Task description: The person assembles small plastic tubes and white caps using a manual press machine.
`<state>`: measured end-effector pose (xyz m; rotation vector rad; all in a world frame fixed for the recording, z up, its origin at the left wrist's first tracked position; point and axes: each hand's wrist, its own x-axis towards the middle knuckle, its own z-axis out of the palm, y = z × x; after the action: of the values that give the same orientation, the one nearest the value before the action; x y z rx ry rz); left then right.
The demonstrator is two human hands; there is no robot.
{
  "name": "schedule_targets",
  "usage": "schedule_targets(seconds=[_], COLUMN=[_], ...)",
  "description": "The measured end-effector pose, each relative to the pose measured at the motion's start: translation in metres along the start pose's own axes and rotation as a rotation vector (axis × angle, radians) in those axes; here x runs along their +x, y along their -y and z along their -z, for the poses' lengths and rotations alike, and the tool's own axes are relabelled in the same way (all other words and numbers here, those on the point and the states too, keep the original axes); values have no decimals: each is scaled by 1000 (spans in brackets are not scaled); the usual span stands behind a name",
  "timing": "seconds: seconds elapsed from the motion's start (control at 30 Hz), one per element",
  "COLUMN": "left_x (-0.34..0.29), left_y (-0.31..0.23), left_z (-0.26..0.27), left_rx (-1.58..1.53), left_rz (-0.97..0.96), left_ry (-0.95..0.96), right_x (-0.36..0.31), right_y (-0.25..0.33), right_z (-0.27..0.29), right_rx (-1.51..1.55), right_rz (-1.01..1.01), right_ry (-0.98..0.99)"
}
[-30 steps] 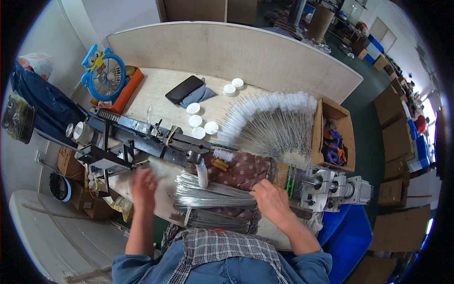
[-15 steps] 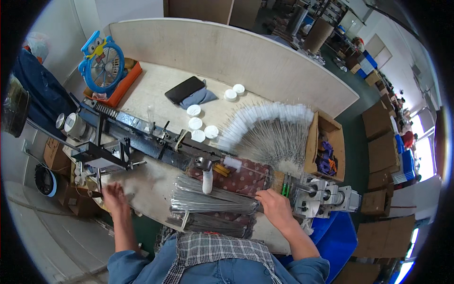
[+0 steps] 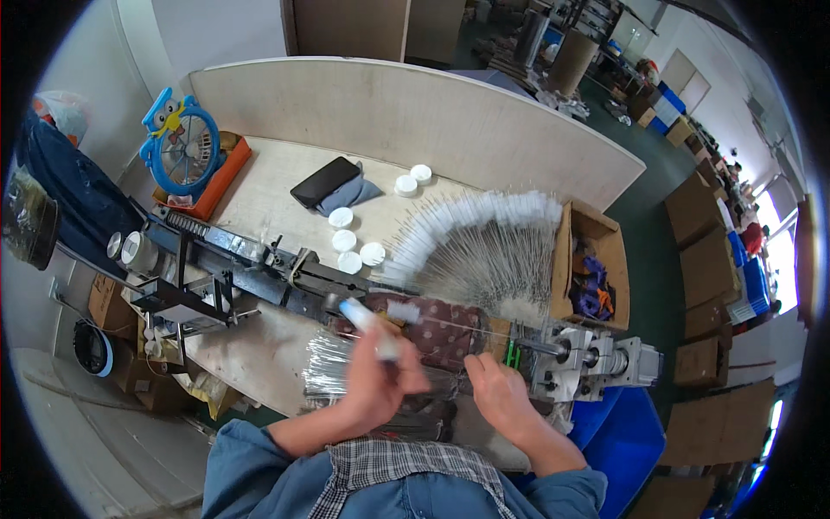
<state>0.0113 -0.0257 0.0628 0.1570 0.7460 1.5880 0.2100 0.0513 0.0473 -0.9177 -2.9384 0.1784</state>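
Tabletop [image 3: 259, 350] pale, wires [image 3: 327, 368] atop | backboard [image 3: 415, 108] behind | floor [image 3: 644, 186] green, cartons [image 3: 705, 268] right

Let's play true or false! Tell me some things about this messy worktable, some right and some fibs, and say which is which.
1. A flat black rectangular case lies partly on a grey-blue cloth. True.
2. The round blue plastic fan stands at the table's right end. False: the fan is at the left.
3. Purple and orange pieces lie inside an open brown cardboard box. True.
4. The round white discs are all inside that box. False: the discs lie on the pale tabletop.
5. The left hand is touching the fan. False: though blurred, the left hand appears to grip a white cylindrical handle.
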Motion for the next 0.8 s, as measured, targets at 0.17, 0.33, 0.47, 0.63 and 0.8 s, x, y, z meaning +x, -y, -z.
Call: schedule_targets(seconds=[0.17,0.33,0.47,0.63,0.8], left_x=[-31,-43,10,88,134], left_y=[-53,-52,-10,55,57], left_z=[36,46,0,-33,-35], left_rx=[-266,559,1167,1767,2026], left_rz=[107,424,-470,-612,-926], left_ry=[181,348,630,535,658], right_x=[0,0,19,36,24], right_y=[1,-38,-63,-56,-69], right_z=[33,85,84,53,37], right_rx=[-77,-227,74,418,389], right_rz=[16,-186,-227,-349,-384], right_ry=[39,-258,-423,-368,-365])
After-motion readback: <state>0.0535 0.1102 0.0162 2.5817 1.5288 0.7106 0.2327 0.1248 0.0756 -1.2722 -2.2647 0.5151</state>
